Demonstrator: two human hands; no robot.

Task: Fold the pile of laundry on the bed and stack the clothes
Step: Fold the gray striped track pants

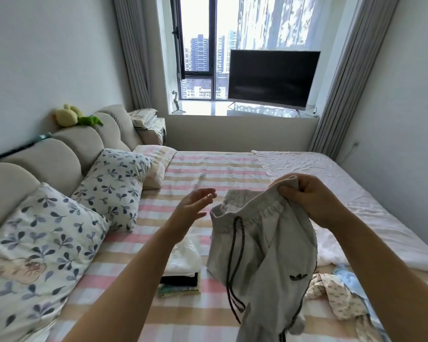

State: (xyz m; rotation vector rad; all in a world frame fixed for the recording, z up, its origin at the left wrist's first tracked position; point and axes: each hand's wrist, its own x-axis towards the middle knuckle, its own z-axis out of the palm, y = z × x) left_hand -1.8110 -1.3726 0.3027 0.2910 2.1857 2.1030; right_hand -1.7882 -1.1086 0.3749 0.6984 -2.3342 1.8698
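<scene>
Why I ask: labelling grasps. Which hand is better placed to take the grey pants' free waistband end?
Left. The left hand is open, empty, beside the loose waistband end of the grey drawstring pants; the right hand grips the other end.

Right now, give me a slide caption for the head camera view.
Right hand holds grey drawstring bottoms by the waistband over a pink-striped bed, open left hand beside them, folded stack below.
</scene>
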